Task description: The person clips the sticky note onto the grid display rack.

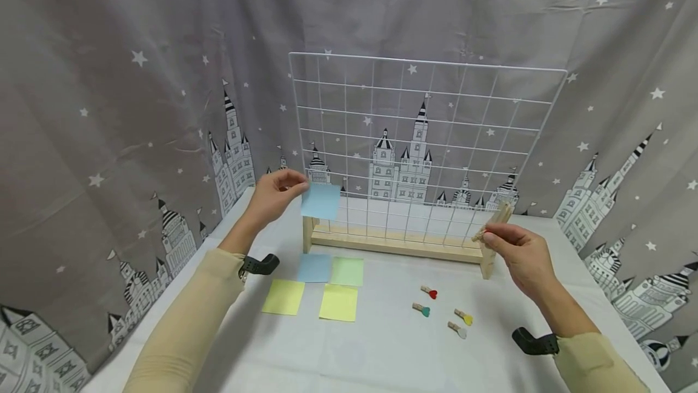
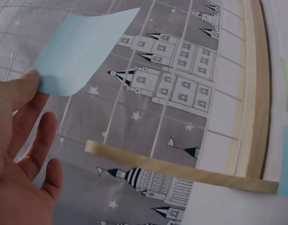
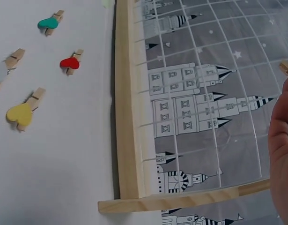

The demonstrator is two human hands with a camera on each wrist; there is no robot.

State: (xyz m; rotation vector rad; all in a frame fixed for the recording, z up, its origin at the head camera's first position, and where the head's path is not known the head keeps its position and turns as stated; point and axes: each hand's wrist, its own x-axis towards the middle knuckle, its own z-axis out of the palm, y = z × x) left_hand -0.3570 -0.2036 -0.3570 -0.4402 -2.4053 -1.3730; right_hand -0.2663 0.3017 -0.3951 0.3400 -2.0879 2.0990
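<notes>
Left hand (image 1: 277, 196): thumb and forefinger pinched on one raised blue note (image 1: 322, 201), remaining fingers loosely bent; the note is before the lower left of a white wire grid (image 1: 428, 119), contact between them I cannot tell. Right hand (image 1: 522, 257): fingertips pinched on one wooden peg (image 1: 478, 235) near the grid's lower right; fingers hide much of the peg, and my right wrist view cuts off hand and peg at its edge. Wooden stand (image 1: 398, 245), under the grid, right post partly behind the right hand. White tabletop (image 1: 382, 350), left: second blue note (image 1: 314, 267), green note (image 1: 347, 271), two yellow notes (image 1: 283, 297). Right: red-heart peg (image 1: 429, 292), teal-heart peg (image 1: 422, 309), yellow-heart peg (image 1: 464, 317), white-heart peg (image 1: 457, 329), the last cut off in my right wrist view. Grey curtain (image 1: 382, 11), behind: printed castles and stars, running out of frame
</notes>
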